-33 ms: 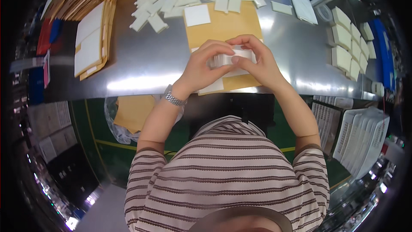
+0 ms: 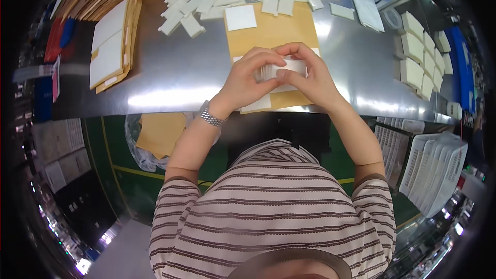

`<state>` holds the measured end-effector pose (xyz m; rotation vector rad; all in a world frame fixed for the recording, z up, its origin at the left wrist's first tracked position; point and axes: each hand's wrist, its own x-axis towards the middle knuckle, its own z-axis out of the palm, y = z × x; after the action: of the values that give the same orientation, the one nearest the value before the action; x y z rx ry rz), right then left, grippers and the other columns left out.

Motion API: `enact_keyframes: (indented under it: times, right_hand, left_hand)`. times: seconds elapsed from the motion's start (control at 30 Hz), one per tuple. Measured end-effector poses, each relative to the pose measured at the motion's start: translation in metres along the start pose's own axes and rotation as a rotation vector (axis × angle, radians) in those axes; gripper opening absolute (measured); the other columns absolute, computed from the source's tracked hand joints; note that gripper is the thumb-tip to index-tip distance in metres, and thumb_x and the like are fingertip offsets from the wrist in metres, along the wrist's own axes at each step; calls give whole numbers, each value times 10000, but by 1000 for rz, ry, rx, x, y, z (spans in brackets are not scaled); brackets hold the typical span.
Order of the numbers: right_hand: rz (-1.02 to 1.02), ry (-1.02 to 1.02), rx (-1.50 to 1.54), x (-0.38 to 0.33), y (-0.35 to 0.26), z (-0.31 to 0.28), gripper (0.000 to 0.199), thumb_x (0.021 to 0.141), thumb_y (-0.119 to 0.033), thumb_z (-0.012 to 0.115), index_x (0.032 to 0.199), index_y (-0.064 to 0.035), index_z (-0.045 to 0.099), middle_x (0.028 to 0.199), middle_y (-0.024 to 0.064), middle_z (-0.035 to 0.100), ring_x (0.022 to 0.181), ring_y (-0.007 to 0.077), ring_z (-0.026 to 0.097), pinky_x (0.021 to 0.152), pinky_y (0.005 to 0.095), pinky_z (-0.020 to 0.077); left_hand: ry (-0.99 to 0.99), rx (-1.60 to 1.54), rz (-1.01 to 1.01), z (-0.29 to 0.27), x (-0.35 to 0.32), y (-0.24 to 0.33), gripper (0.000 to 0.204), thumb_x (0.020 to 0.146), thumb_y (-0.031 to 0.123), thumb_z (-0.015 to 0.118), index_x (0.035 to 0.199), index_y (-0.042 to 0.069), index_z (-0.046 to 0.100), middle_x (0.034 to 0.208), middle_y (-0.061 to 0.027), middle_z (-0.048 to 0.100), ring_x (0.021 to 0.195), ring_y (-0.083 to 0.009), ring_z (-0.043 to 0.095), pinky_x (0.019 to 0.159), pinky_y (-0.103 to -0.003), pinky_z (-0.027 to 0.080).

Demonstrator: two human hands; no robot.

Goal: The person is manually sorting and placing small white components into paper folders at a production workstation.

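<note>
Head view: over the envelope [image 2: 281, 33], my left hand [image 2: 248, 76] and right hand [image 2: 317, 75] pinch a white bundle [image 2: 296, 65], likely squaring it, steadiness needed next.

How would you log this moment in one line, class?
left hand: holds white stack | right hand: holds same stack | beneath: brown envelope | beyond envelope: white packets

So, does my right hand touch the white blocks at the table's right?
Apart. The head view shows the metal table between your right hand and the white blocks.
</note>
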<state>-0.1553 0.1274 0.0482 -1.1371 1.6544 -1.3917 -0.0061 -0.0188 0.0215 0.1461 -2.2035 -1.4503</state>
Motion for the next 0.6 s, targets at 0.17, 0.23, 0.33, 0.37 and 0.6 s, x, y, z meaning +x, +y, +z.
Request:
enact_keyframes:
  times: [0.17,0.23,0.33,0.37,0.6]
  right_hand:
    - [102,21,47,9,-8,14,381,820,-99,768,1169,-26,631,1175,48,671,1168,170,581,1054,348,440]
    - [181,38,57,9,-11,13,381,817,-104,759,1165,-34,621,1165,50,672,1148,182,588,1049,341,450]
    - [195,46,43,10,-7,13,387,798,-86,747,1160,-35,620,1172,50,673,1134,180,596,1042,341,457]
    - [196,41,40,11,-6,13,387,798,-86,747,1160,-35,620,1172,50,673,1134,180,596,1042,341,457]
    - [107,-20,39,12,-4,9,378,830,-98,773,1174,-40,627,1166,40,677,1120,156,594,1035,327,458]
  left_hand:
    - [39,-32,9,0,-2,-2,365,760,-12,826,1092,79,706,1121,-64,719,1086,-229,677,940,-346,534]
    - [42,-37,6,1,-4,-5,366,759,-11,826,1093,83,706,1122,-64,718,1086,-232,677,940,-347,534]
    - [38,-44,14,1,-4,-6,372,758,-11,826,1095,90,707,1126,-64,715,1088,-235,675,939,-348,535]
    - [36,-44,23,2,-4,-6,376,757,-11,826,1097,94,707,1128,-64,714,1089,-237,674,938,-347,535]
    - [17,-26,20,-2,-4,-10,375,774,6,821,1117,96,701,1144,-65,709,1104,-237,670,953,-349,532]
